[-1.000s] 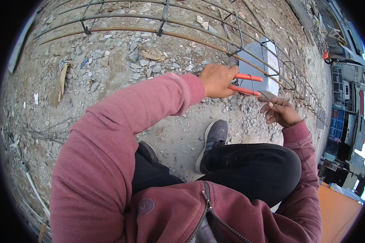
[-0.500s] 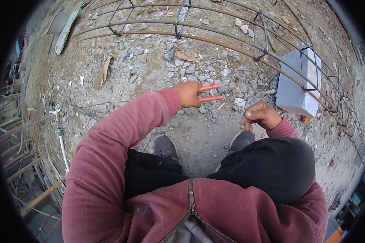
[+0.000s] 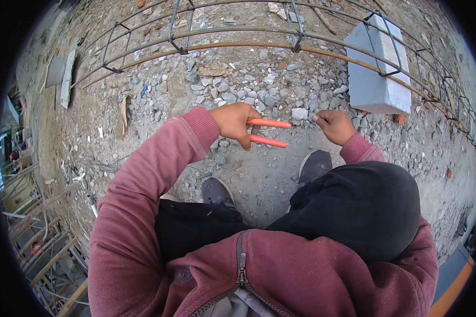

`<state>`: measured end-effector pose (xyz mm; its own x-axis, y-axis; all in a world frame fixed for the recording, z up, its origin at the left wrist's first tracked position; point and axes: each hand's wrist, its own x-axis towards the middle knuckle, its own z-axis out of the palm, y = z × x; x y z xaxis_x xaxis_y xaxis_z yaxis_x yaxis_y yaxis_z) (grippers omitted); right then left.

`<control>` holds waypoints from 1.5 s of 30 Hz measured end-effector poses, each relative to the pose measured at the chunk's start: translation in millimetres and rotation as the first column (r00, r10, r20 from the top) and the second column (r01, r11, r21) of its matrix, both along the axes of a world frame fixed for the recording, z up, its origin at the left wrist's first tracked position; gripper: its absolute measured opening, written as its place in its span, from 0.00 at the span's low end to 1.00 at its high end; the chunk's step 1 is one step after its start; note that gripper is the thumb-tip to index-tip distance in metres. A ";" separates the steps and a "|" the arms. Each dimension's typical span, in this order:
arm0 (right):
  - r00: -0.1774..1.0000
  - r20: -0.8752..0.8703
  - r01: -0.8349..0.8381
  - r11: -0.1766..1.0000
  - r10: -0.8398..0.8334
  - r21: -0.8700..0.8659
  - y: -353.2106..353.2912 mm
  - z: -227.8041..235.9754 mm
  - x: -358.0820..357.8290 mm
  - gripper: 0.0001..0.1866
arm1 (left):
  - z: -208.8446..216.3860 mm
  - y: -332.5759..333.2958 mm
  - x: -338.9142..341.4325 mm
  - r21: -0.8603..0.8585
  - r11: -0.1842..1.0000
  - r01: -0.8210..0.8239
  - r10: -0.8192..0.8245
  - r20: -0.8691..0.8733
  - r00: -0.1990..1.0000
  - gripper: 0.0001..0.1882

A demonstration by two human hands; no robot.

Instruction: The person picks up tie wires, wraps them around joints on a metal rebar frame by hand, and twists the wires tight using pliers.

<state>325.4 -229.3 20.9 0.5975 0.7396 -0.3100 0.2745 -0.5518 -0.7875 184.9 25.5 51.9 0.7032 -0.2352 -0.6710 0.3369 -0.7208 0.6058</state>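
My left hand [image 3: 234, 122] is closed around a pair of pliers [image 3: 268, 123]. Two orange-red handles stick out to the right, spread a little apart, while the head of the tool is hidden in the fist. To the right of the handle ends, my right hand [image 3: 335, 126] is held with its fingers curled and the thumb pressed to them. Anything pinched there is too small to make out. Both hands are over gravelly ground, above my grey shoes [image 3: 217, 191].
A long rebar cage [image 3: 232, 46] with square stirrups curves across the far side. Its right part rests by a pale block [image 3: 373, 87], with a brick piece [image 3: 400, 119] underneath. A narrow board [image 3: 67, 79] lies far left. Poles and rods [image 3: 42, 238] stand lower down at the left edge.
The view has shifted, so cage and block appear farther left. My right hand has turned its back upward and moved forward from beside my shoe. The pliers remain in my left hand.
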 end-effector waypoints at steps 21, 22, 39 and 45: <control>0.780 -0.613 0.132 0.991 -0.123 -0.031 -87.5 32.6 54.5 0.15 | 0.2 -11.7 -3.5 0.724 0.683 -0.094 -0.534 0.583 0.613 0.44; 0.751 -0.655 0.135 0.990 -0.083 0.029 -87.0 40.6 58.4 0.16 | -2.6 -19.6 -6.4 0.604 0.794 0.066 -0.488 0.569 0.662 0.42; 0.981 -0.101 -0.196 0.814 0.168 -0.547 -144.3 6.3 21.7 0.28 | 26.5 -24.8 1.4 0.223 0.959 0.177 -0.256 0.403 0.879 0.06; 0.888 -0.198 -0.394 0.909 0.415 0.136 -21.1 57.4 10.0 0.32 | 32.4 -48.6 18.4 -0.015 0.999 0.040 -0.022 0.618 0.786 0.06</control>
